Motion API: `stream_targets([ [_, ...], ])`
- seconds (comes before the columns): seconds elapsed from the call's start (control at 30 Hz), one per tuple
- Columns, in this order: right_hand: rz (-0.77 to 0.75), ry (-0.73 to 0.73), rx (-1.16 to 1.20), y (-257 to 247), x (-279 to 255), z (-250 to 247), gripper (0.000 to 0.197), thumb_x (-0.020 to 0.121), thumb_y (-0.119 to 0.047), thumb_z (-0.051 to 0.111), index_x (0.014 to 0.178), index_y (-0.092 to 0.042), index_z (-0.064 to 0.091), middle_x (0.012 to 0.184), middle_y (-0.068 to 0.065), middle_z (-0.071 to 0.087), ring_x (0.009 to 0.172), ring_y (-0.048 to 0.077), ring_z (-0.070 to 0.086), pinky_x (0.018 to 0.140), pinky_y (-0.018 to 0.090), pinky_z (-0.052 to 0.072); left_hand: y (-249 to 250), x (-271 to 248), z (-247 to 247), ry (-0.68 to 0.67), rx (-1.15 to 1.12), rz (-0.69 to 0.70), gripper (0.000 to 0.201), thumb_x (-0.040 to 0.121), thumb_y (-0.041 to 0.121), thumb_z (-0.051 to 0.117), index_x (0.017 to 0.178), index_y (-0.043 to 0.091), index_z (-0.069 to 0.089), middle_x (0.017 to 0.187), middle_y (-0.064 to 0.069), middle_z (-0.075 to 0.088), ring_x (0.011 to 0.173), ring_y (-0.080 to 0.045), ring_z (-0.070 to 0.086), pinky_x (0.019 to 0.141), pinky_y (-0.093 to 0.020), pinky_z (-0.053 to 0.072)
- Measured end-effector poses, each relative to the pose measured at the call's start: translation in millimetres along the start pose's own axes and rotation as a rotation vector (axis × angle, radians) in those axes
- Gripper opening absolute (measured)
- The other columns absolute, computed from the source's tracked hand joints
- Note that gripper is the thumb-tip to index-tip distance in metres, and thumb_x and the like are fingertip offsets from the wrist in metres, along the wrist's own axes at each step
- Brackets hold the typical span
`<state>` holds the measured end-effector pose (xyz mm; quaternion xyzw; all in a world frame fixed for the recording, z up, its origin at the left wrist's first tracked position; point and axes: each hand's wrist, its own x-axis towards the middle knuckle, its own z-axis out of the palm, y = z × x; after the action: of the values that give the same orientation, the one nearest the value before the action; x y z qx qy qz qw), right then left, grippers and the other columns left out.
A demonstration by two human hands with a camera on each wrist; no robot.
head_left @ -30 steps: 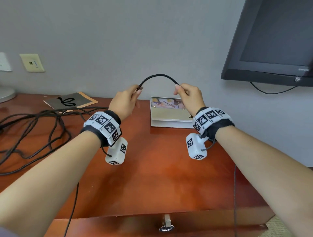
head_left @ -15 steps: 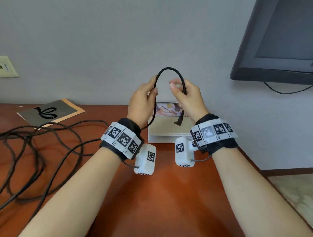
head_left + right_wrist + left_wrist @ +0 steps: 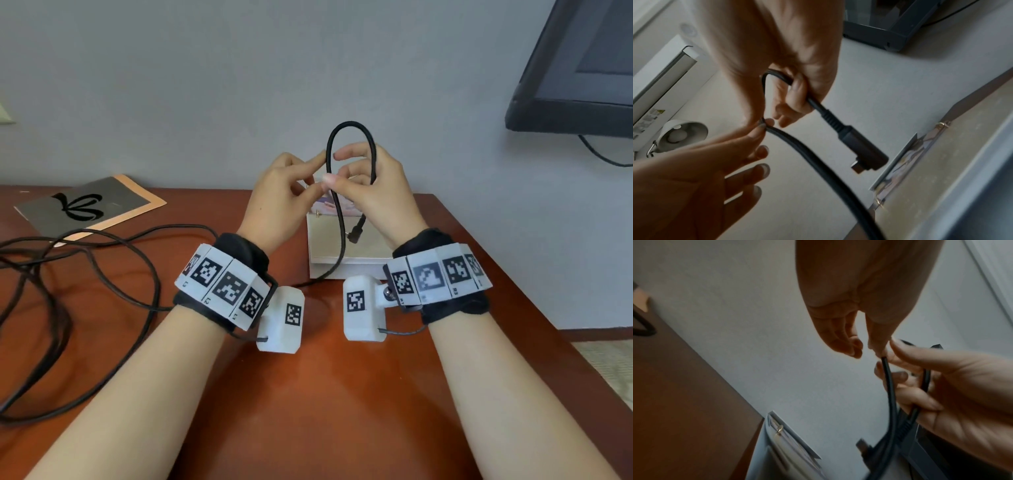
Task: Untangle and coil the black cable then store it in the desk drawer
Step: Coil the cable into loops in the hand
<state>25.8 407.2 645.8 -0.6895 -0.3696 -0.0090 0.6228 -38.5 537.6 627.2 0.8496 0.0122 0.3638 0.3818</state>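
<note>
The black cable [image 3: 349, 124] stands as a narrow upright loop above the desk, between both raised hands. My right hand [image 3: 346, 171] curls its fingers round the strand just above the angled plug [image 3: 356, 233], which hangs free. The right wrist view shows that grip on the cable [image 3: 818, 162] and the plug [image 3: 859, 146]. My left hand [image 3: 308, 174] has its fingers fairly straight, and one fingertip presses the loop's other strand against the right thumb. The remaining cable lies in tangled loops [image 3: 68, 274] on the desk [image 3: 308, 394] at the left. No drawer is in view.
A white box [image 3: 325, 240] with a picture on it stands on the desk just behind the hands. A grey and orange leaflet [image 3: 89, 205] lies at the back left. A dark monitor [image 3: 575, 68] hangs at the upper right. The desk's right edge runs beside my right forearm.
The hands have come together, so the wide arc of cable has narrowed into a tall loop. The left hand's grip has loosened to a fingertip touch.
</note>
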Motion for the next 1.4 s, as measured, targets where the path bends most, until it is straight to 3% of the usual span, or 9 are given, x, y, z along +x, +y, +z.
stream_targets([
  [0.2,0.135,-0.112,0.072,3,-3,-6,0.029,0.082,-0.026,0.070,0.106,-0.016,0.057,0.079,0.002,0.066,0.063,-0.001,0.060,0.062,0.021,0.047,11,-1,-3,0.030,-0.022,0.022,0.041,0.092,0.014,0.055,0.131,0.026,0.053,0.084,0.005,0.047,0.061,-0.010,0.051,0.069,-0.015,0.045],
  [0.37,0.124,-0.199,-0.050,4,-4,-10,0.026,0.087,-0.036,0.062,0.104,-0.016,0.061,0.057,-0.008,0.059,0.054,0.001,0.049,0.052,0.012,0.033,17,-1,-10,0.047,-0.102,0.045,0.041,0.091,0.013,0.057,0.129,0.027,0.052,0.084,0.011,0.054,0.057,-0.001,0.055,0.067,-0.019,0.047],
  [0.5,0.092,-0.324,-0.118,9,-8,-4,0.012,0.084,-0.028,0.067,0.094,-0.021,0.065,0.080,0.021,0.065,0.059,0.004,0.049,0.049,0.008,0.032,25,-2,-11,0.024,-0.232,0.042,0.043,0.091,0.003,0.054,0.124,0.031,0.048,0.077,0.007,0.058,0.059,-0.001,0.059,0.067,-0.019,0.053],
  [0.7,0.097,-0.359,-0.141,12,-11,1,0.024,0.097,-0.021,0.050,0.085,-0.009,0.066,0.067,0.000,0.062,0.053,-0.005,0.053,0.051,0.007,0.037,30,-5,-9,0.021,-0.247,0.052,0.040,0.092,0.001,0.052,0.118,0.031,0.053,0.081,0.003,0.057,0.062,-0.003,0.062,0.068,-0.027,0.057],
  [0.93,0.053,-0.078,-0.003,19,0,-4,0.041,0.101,-0.020,0.038,0.061,-0.016,0.050,0.077,0.013,0.065,0.071,0.016,0.062,0.074,0.033,0.050,26,-7,-7,0.037,-0.010,-0.083,0.031,0.092,0.024,0.056,0.123,0.026,0.056,0.096,0.003,0.053,0.075,-0.014,0.059,0.074,-0.032,0.054],
  [1.07,0.085,0.068,0.247,17,7,-19,0.040,0.102,-0.019,0.035,0.064,-0.012,0.045,0.071,0.010,0.066,0.070,0.020,0.065,0.078,0.034,0.054,22,-11,-9,-0.265,0.224,-0.286,0.029,0.091,0.034,0.056,0.117,0.022,0.058,0.085,0.001,0.065,0.060,-0.013,0.063,0.060,-0.023,0.046],
  [1.23,0.076,0.241,0.352,22,13,-37,0.038,0.102,-0.021,0.035,0.066,-0.013,0.047,0.043,-0.006,0.043,0.047,0.014,0.049,0.073,0.045,0.053,21,-16,-13,-0.481,0.277,-0.430,0.020,0.091,0.027,0.058,0.108,0.017,0.062,0.096,0.001,0.067,0.060,-0.015,0.070,0.059,-0.023,0.055],
  [1.33,0.026,0.286,0.316,24,15,-47,0.038,0.102,-0.022,0.035,0.066,-0.014,0.046,0.039,-0.011,0.033,0.039,0.007,0.035,0.055,0.033,0.046,20,-18,-18,-0.559,0.394,-0.485,0.020,0.092,0.024,0.057,0.108,0.017,0.065,0.080,0.003,0.065,0.068,-0.016,0.070,0.064,-0.026,0.056],
  [1.4,0.025,0.272,0.279,24,14,-49,0.039,0.101,-0.022,0.036,0.065,-0.014,0.047,0.038,-0.012,0.031,0.037,0.006,0.030,0.048,0.027,0.034,21,-18,-18,-0.564,0.512,-0.446,0.024,0.093,0.025,0.054,0.113,0.020,0.066,0.091,0.002,0.066,0.079,-0.016,0.066,0.072,-0.026,0.052],
])
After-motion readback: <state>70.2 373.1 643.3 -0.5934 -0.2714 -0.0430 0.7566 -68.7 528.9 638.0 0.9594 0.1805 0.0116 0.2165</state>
